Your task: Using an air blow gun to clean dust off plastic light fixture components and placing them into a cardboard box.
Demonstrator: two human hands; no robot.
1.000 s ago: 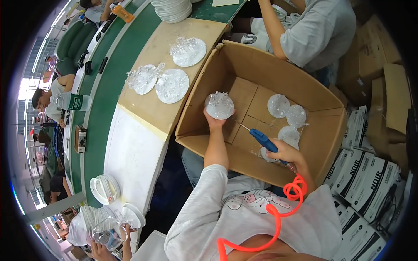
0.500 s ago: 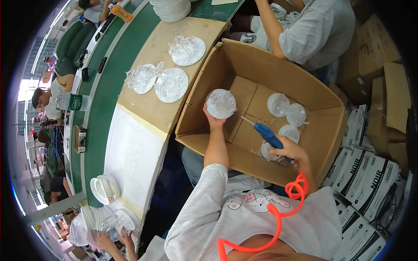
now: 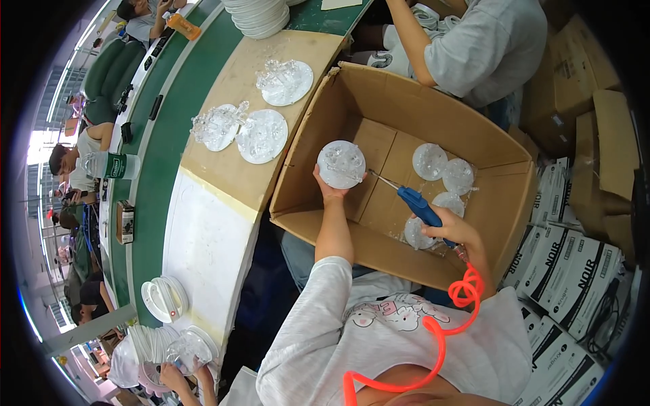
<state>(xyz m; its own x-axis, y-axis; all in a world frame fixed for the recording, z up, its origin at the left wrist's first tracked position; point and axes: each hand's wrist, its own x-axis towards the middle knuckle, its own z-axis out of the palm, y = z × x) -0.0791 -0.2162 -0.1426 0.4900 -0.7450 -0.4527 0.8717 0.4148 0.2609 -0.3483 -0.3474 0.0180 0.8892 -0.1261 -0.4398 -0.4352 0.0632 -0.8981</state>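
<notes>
My left hand (image 3: 330, 192) grips a round white disc (image 3: 342, 164) with clear, glassy plastic pieces on its face, held over the left part of a large open cardboard box (image 3: 433, 105). In my right hand (image 3: 452, 227) is a blue air blow gun (image 3: 418, 205). Its thin metal nozzle points toward the disc, a small gap away from it. A red-orange coiled hose (image 3: 437, 348) runs from the gun's rear down across my shirt. Inside the box, several similar discs (image 3: 429, 162) lie at the right; my right hand partly covers the lowest.
Three more discs (image 3: 262, 137) with clear pieces sit on the tan worktop left of the box. White ring-shaped parts (image 3: 164, 299) and another person's hands (image 3: 177, 375) are at the lower left. A person in grey (image 3: 484, 51) sits beyond the box; printed cartons (image 3: 565, 271) stand at right.
The gun's nozzle has swung slightly upward in the picture. The disc stays in my left hand, almost in place. The whole view has shifted a little.
</notes>
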